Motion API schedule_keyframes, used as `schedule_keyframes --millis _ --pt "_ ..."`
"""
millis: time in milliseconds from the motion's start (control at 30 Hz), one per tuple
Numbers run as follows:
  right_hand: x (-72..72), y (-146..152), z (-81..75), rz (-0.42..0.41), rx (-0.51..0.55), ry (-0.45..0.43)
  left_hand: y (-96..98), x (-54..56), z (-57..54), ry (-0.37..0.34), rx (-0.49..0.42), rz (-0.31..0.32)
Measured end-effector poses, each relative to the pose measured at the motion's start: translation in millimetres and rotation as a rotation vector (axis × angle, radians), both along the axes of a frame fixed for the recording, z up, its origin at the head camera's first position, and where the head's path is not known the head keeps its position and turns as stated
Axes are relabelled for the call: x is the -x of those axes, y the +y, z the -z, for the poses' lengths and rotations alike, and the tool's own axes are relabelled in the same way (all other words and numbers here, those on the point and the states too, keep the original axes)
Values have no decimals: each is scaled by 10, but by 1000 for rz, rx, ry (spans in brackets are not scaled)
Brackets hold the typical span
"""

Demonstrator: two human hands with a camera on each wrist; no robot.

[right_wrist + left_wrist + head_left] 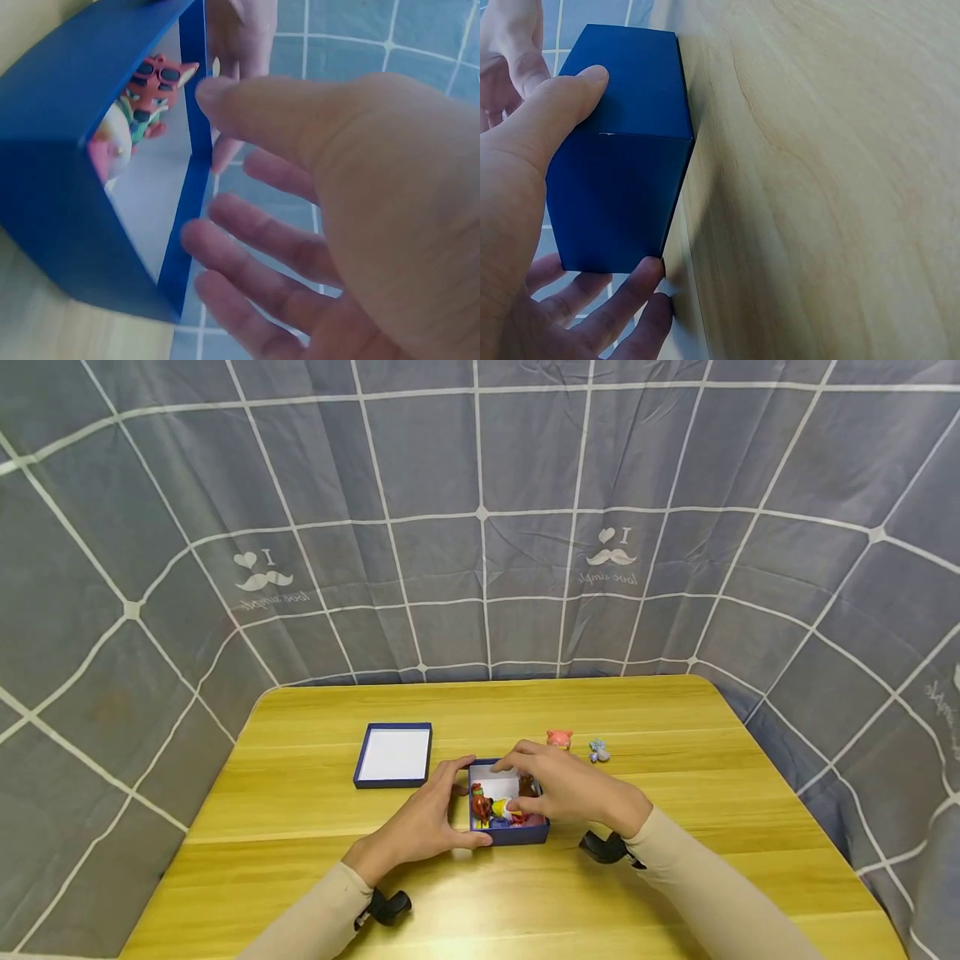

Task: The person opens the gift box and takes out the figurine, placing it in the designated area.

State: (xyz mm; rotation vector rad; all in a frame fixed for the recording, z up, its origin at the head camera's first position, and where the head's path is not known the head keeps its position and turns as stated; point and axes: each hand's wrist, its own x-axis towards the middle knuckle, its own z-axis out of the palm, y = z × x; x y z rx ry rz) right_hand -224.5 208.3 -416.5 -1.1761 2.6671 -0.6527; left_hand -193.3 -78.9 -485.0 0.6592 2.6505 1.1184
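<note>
A blue open-topped box (519, 836) with a white inside stands on the table and holds several small toy figurines. My left hand (422, 820) grips its left side, the thumb on the near wall (634, 82) and fingertips at the far wall. Over the box hovers my right hand (570, 787), fingers loosely bent, thumb apart from them and nothing between. Inside lie a red-brown animal figurine (156, 94) with sunglasses on its head and a yellow-and-white figurine (502, 809). The right hand partly covers the other figurines.
Left of the box lies a shallow blue lid (393, 756), white inside facing up. A pink figurine (558, 738) and a small blue-grey figurine (598, 751) stand behind the right hand on the wooden table (300, 827). A grey checked curtain (450, 560) surrounds the table.
</note>
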Motion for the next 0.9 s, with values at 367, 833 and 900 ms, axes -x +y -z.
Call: schedule_keyframes --millis 367,833,900 --pt "177 -326 36 -125 -41 -160 -16 11 25 3 -27 17" --pt "292 -513 114 -125 -30 -255 -14 8 24 -10 -49 16" --pt "296 -500 118 -128 -20 -251 -17 10 26 -11 -50 14"
